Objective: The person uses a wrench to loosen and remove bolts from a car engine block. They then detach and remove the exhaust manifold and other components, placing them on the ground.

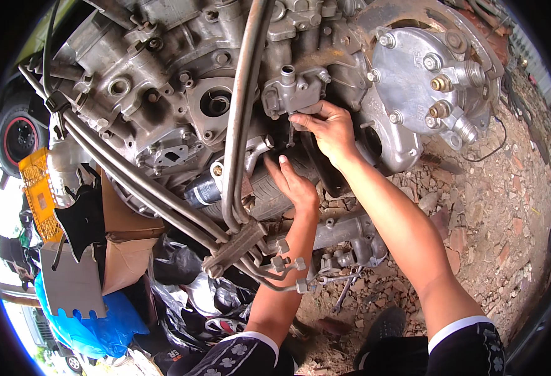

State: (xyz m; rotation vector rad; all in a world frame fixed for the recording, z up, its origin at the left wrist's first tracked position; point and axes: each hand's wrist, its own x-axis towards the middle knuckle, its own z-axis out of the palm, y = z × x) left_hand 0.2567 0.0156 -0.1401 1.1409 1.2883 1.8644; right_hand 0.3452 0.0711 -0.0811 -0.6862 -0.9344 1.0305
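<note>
far left of the upright pipes (241, 119): a dark tyre (7, 133) with a red ring on its wheel. nearer them, a yellow cloth (39, 188), with a grey panel (71, 282), notched along its lower edge, below it. blue plastic (84, 329) lies under the panel; a cardboard box (128, 254) stands just right of both. black plastic bag (190, 269), crumpled and shiny, below and left of the upright pipes.

slanting pipes (140, 178) come down from the left and meet the upright pipes at a rusty clamp (241, 249). the engine (190, 62), grey and grimy, spreads behind the upright pipes on both sides.

just right of the upright pipes, low: left hand (295, 187), thumb raised, fingers reaching into a dark gap; cannot tell whether it holds anything. above it, metal housing (295, 94), small and grey with a short spout on top, set against the engine. right hand (330, 128) comes at the housing from its right, thumb and fingers pinching the lower edge.

below and right of the upright pipes, a wrench (347, 291) slants over rubble (470, 250). farther right of them, high up: round cover (407, 81), pale metal, bolted around its rim, brass-coloured fittings at its right side.
</note>
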